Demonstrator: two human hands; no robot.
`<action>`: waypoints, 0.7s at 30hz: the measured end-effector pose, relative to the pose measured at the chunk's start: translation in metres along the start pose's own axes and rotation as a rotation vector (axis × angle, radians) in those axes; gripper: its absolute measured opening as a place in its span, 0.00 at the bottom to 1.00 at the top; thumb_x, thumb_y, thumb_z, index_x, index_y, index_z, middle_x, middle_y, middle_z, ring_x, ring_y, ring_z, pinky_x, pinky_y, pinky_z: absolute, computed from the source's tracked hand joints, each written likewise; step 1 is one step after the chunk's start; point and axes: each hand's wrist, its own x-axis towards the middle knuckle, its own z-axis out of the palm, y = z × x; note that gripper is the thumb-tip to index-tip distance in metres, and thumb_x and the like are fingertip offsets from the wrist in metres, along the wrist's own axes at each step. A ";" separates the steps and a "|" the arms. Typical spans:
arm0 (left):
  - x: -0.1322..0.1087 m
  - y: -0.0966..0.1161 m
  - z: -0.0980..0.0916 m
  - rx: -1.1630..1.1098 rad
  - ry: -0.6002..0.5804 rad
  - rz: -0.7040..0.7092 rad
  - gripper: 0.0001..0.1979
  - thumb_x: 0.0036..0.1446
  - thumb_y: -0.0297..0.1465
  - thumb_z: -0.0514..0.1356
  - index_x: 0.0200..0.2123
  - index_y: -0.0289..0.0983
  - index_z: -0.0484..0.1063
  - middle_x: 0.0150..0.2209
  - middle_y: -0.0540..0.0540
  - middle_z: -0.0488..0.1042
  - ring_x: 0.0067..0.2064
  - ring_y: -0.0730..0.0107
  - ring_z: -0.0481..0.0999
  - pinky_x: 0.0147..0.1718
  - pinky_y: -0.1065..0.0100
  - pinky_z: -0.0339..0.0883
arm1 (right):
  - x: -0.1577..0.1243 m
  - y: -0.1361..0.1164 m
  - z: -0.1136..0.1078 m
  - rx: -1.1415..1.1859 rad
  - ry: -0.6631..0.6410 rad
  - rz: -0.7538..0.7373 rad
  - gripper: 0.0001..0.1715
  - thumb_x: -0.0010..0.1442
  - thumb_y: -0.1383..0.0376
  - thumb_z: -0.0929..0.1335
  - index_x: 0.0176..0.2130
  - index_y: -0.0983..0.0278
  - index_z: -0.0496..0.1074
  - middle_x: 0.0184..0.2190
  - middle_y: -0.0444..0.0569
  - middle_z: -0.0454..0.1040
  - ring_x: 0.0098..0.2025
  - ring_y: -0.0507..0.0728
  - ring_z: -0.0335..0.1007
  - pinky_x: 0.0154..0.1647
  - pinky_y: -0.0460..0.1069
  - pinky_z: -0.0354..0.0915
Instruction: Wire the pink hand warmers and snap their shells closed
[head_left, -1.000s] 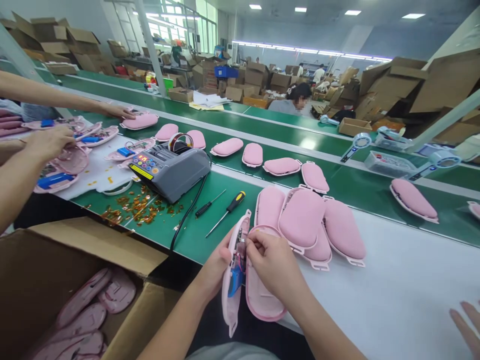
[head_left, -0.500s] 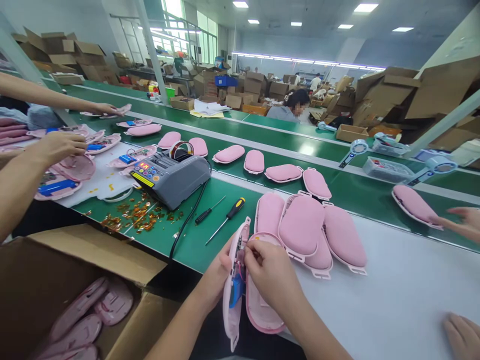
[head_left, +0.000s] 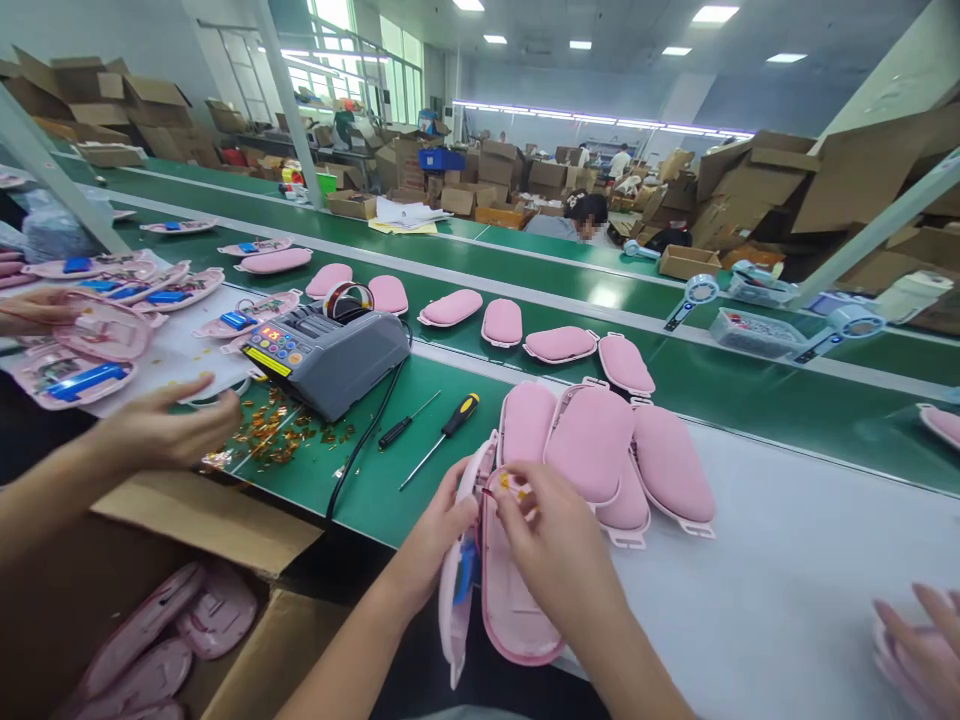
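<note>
In my left hand (head_left: 437, 535) a pink shell half (head_left: 452, 610) stands on edge, with a blue battery (head_left: 465, 568) inside. The other pink shell half (head_left: 514, 620) lies open beside it, its hollow inside facing up. My right hand (head_left: 559, 530) is over that half, thumb and fingers pinched at a thin dark-red wire (head_left: 487, 491) between the halves. Small yellow tape pieces (head_left: 505, 481) show by these fingers. Several closed pink cases (head_left: 589, 445) are piled just beyond my right hand.
A grey tape dispenser (head_left: 330, 355) with a cable stands left, near amber tape scraps (head_left: 274, 425). Two screwdrivers (head_left: 442, 435) lie in front. A carton (head_left: 225, 530) with pink shells is lower left. Co-workers' hands (head_left: 169, 425) reach in at left and right (head_left: 926, 635). Pink cases (head_left: 559, 344) line the belt.
My right hand has drawn slightly away from the left-hand shell, exposing the wire and yellow tape. A co-worker's hand at left has moved toward the scraps; the case at far right has shifted right.
</note>
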 end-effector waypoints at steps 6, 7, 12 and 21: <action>-0.001 -0.013 -0.008 -0.277 -0.043 -0.125 0.30 0.51 0.46 0.60 0.52 0.34 0.70 0.47 0.38 0.77 0.54 0.46 0.72 0.55 0.50 0.63 | -0.053 0.042 0.013 -0.055 0.146 0.170 0.26 0.59 0.56 0.65 0.56 0.60 0.64 0.47 0.54 0.73 0.47 0.64 0.70 0.44 0.57 0.67; -0.001 -0.015 -0.007 -0.297 -0.053 -0.129 0.30 0.50 0.47 0.60 0.50 0.33 0.71 0.46 0.38 0.78 0.53 0.45 0.72 0.54 0.50 0.63 | -0.056 0.044 0.015 -0.007 0.098 0.215 0.30 0.58 0.58 0.65 0.58 0.60 0.61 0.49 0.54 0.73 0.48 0.64 0.70 0.44 0.56 0.68; -0.003 -0.015 -0.005 -0.145 0.138 0.040 0.29 0.54 0.43 0.60 0.57 0.36 0.65 0.52 0.40 0.74 0.56 0.51 0.70 0.56 0.54 0.63 | -0.056 0.036 0.009 0.248 0.124 0.382 0.31 0.58 0.59 0.65 0.60 0.58 0.59 0.32 0.44 0.75 0.32 0.57 0.73 0.32 0.50 0.69; -0.016 0.005 -0.025 0.443 0.143 0.074 0.52 0.45 0.34 0.69 0.66 0.46 0.40 0.62 0.39 0.61 0.58 0.51 0.68 0.55 0.54 0.61 | -0.051 0.032 0.003 0.250 0.185 0.173 0.19 0.59 0.58 0.64 0.48 0.63 0.72 0.44 0.54 0.76 0.44 0.60 0.72 0.43 0.54 0.68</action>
